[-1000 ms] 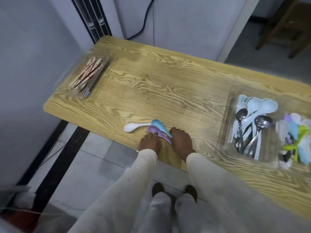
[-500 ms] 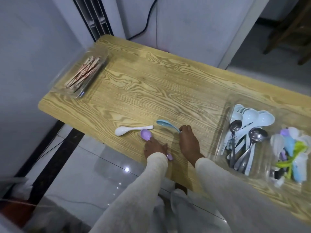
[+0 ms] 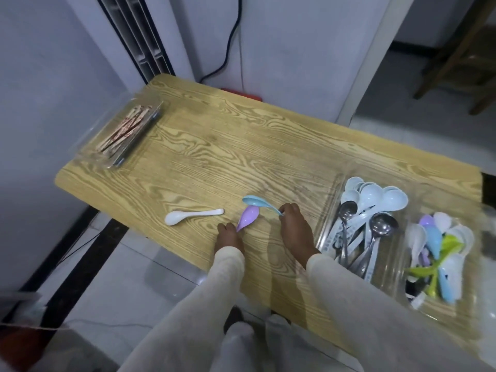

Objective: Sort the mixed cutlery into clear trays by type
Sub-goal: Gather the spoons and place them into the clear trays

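Left hand (image 3: 228, 236): pinching purple spoon (image 3: 248, 217) by handle tip; right hand (image 3: 295, 229): pinching blue spoon (image 3: 259, 204) handle; white spoon (image 3: 192, 216): loose on table (image 3: 214, 146), left of both.

The person is wearing loose cream-white fabric sleeves, left sleeve (image 3: 212, 288) and right sleeve (image 3: 346, 288), ending at the bare left hand (image 3: 228, 237) and right hand (image 3: 295, 232), plus pale trousers (image 3: 241, 342) and dark shoes (image 3: 234, 316).
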